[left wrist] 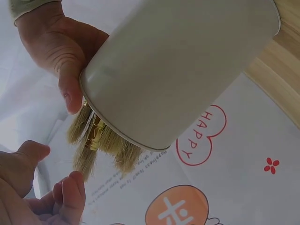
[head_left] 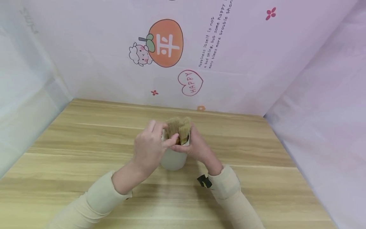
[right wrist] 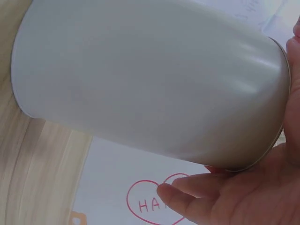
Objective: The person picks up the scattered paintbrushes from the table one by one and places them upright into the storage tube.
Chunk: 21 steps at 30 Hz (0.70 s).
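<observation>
A white cylindrical container (head_left: 172, 160) stands on the wooden table, its mouth crowded with several bristle brushes (head_left: 184, 128). In the left wrist view the pale tan bristles (left wrist: 124, 154) stick out past the rim, and a gold-coloured band shows among them. The brushes' lower parts are hidden inside. My right hand (head_left: 197, 144) grips the container at its rim, thumb on the near side and fingers round the far side. At the left of the mouth is my left hand (head_left: 148, 143), its thumb and fingers spread apart right beside the bristle tips.
The wood-grain table (head_left: 85, 136) reaches back to a white printed sheet (head_left: 234, 86) hanging upright behind it. Further pale sheets rise at the left and right sides. A black clip-like piece (head_left: 204, 181) sits by the right sleeve cuff.
</observation>
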Each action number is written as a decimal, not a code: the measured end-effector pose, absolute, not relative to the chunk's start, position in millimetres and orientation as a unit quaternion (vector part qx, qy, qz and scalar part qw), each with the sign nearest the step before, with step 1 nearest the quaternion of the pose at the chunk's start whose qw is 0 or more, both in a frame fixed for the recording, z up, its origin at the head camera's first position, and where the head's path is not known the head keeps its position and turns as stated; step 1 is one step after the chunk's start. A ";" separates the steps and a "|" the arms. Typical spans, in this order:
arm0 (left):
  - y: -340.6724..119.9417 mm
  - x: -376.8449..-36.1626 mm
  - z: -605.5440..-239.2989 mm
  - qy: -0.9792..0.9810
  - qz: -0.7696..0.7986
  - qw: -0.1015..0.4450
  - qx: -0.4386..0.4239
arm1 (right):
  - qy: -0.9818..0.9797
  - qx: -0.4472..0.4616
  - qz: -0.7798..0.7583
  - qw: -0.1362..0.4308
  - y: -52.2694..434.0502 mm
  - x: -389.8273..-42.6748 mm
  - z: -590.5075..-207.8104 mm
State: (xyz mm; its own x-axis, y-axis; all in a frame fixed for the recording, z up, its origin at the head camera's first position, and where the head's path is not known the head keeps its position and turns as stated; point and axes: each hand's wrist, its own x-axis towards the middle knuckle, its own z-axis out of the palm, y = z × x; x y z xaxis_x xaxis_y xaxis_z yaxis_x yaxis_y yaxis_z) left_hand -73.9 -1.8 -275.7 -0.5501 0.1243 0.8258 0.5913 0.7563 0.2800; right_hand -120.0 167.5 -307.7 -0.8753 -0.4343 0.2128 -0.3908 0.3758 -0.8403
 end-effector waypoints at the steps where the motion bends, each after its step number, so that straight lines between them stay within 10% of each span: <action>1: -1.9 -73.9 -276.5 -0.836 -0.278 0.421 -0.214 | 0.830 -0.252 -0.497 0.014 167.4 -119.7 -308.3; 21: -22.9 -77.5 -292.0 -0.894 -0.260 0.315 -0.186 | 0.867 -0.232 -0.439 -0.047 165.3 -113.0 -304.9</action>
State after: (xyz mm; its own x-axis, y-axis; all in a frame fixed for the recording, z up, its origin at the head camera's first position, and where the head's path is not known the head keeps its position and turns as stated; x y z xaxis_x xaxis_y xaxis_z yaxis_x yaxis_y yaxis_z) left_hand -77.5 -22.9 -292.0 -0.7326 0.1682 0.6595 0.4961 0.7954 0.3482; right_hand -113.0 165.3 -304.9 -0.8883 -0.3600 0.2852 -0.4430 0.5079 -0.7388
